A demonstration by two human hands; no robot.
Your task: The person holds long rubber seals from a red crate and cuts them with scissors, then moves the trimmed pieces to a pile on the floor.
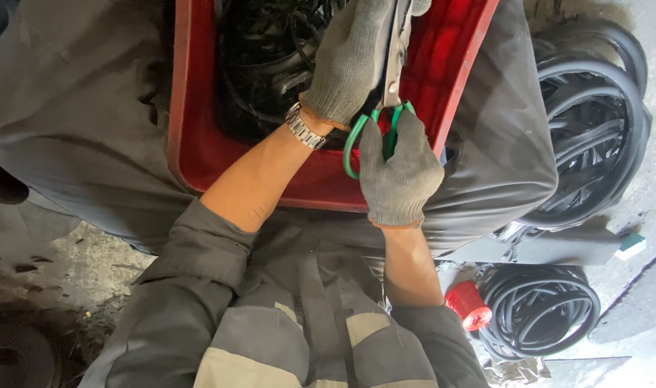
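Right hand [398, 172] gripping green scissors [385, 118] closed; left hand [353, 61] clamped near blades; cutting underway, black rubber strips [263, 57] filling red crate [199, 144].

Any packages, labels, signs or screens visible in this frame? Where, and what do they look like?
No labels, signs or screens show.
Red crate: on the lap, rectangular, holding black rubber pieces.
Small box-like object: right edge on the floor, teal and white; kind unclear.
Red spool: lower right, beside black coils.

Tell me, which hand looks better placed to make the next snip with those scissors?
The right hand, probably: its gloved fingers sit in the green handles of the scissors. The left hand is up by the blades above the red crate, seemingly steadying something there; what it holds is hidden.
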